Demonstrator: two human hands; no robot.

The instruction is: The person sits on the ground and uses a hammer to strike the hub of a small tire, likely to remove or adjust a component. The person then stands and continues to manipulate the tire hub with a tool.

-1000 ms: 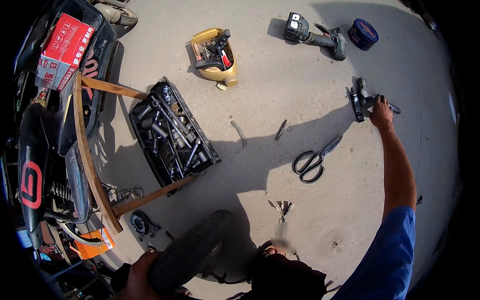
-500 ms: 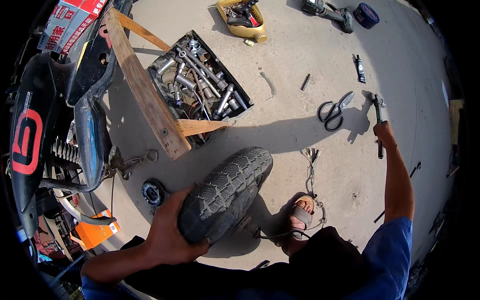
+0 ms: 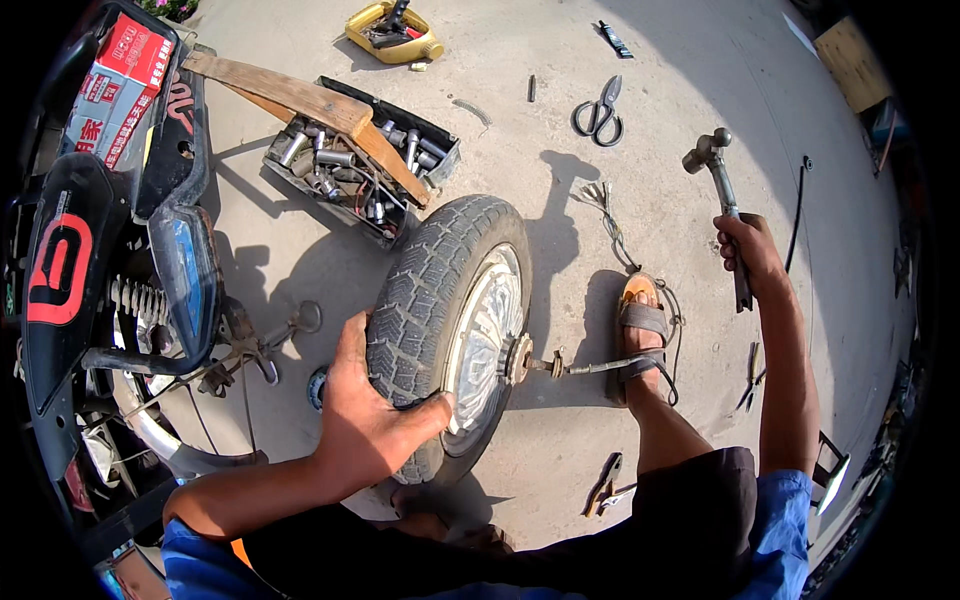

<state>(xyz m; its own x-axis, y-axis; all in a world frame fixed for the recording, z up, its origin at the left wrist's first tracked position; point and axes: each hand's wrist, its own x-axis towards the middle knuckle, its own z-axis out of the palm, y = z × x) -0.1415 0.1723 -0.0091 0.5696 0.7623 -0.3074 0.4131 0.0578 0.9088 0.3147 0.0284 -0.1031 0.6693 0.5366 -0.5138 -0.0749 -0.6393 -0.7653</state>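
Observation:
My left hand [image 3: 370,420] grips the near left part of a scooter wheel [image 3: 425,290], a black treaded tire around a scuffed silver hub; the wheel stands upright between my legs. From the hub's right side runs an axle [image 3: 540,368] with a thick cable trailing past my sandalled foot [image 3: 642,330] to bundled wires [image 3: 620,235]. My right hand [image 3: 745,250] is closed on the handle of a metal hammer [image 3: 713,148], raised at the right with its head upward. Scissors [image 3: 600,120] lie on the concrete beyond the wheel.
A dark scooter body [image 3: 60,270] carrying a red-and-white box [image 3: 125,80] fills the left. A socket toolbox [image 3: 440,170] with a wooden frame [image 3: 270,78] and a yellow jug of tools [image 3: 425,48] are farther back. Pliers [image 3: 605,480], a rod [image 3: 800,190] and small parts lie about.
The hammer has been lifted off the ground in my right hand and brought nearer. The wheel has tilted more upright, showing its hub. My view has shifted, taking in more near ground.

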